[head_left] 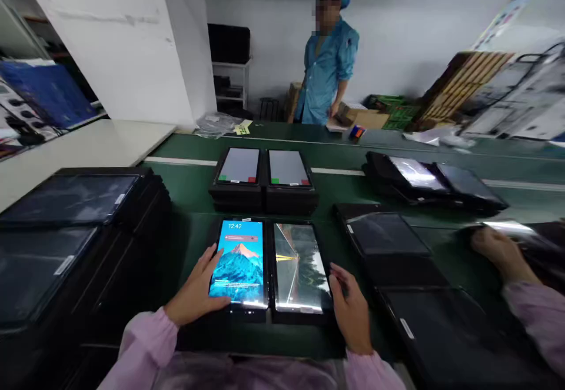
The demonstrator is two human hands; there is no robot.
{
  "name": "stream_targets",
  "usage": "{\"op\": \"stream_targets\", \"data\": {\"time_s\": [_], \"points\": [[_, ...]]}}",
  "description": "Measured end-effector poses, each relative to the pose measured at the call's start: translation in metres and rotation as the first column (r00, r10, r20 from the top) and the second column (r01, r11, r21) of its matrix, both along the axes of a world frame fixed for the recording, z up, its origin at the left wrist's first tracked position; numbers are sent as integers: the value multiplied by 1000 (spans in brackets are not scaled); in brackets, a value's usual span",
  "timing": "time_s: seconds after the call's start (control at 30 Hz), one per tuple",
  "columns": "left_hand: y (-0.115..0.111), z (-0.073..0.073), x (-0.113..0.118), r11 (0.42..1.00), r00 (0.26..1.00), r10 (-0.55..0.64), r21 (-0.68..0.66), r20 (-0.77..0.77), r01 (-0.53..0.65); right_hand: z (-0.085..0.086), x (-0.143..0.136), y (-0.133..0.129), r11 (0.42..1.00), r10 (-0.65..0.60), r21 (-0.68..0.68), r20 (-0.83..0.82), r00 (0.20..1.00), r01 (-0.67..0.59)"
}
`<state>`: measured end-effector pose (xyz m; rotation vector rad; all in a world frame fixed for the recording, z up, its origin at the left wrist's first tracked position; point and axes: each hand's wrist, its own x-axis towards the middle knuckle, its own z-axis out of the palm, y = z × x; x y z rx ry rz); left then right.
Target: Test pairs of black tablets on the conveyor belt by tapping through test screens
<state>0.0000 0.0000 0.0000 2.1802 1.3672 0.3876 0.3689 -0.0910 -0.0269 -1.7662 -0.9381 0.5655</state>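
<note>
Two tablets lie side by side in front of me. The left tablet [241,260] is lit, with a blue mountain picture and the time 12:42. The right tablet [296,266] shows a grey-green picture or reflections; I cannot tell which. My left hand [198,290] rests at the lit tablet's left edge, fingers spread, thumb near its lower corner. Beside the right tablet's right edge is my right hand [351,305], its fingers loosely bent and apart; whether they touch the edge is unclear. Behind them, two tablets with pale screens [238,165] [288,166] sit on dark stacks.
Tall stacks of dark tablets [79,199] stand on the left. More dark tablets [388,234] lie to the right on the green table [189,160]. Another person's hand [498,249] touches a tablet at far right. Someone in a blue coat [324,72] stands across the table.
</note>
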Motion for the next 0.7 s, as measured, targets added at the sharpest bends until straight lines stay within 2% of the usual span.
{"op": "stream_targets", "data": {"time_s": [0.17, 0.23, 0.3, 0.37, 0.47, 0.6, 0.7], "points": [[43, -1, 22, 962, 965, 206, 147, 164, -230, -2, -1, -1, 996, -84, 12, 47, 995, 84], [54, 0, 27, 931, 925, 286, 156, 249, -329, -4, -1, -3, 997, -82, -5, 45, 996, 82], [56, 2, 27, 925, 902, 307, 126, 304, -357, -7, 1, -5, 998, -62, -24, 35, 997, 63], [48, 5, 22, 946, 910, 278, 80, 306, -316, -9, 2, -7, 999, -34, -34, 27, 999, 35], [20, 7, 7, 979, 952, 202, -11, 231, -205, -9, 2, -11, 999, 32, -34, 36, 999, -31], [-19, 4, -11, 988, 983, 120, -112, 142, -105, -2, -1, -23, 982, 159, -118, 103, 982, -147], [-35, 0, -15, 990, 984, 85, -126, 154, -66, 5, -10, -27, 984, 166, -103, 192, 967, -148]]}}
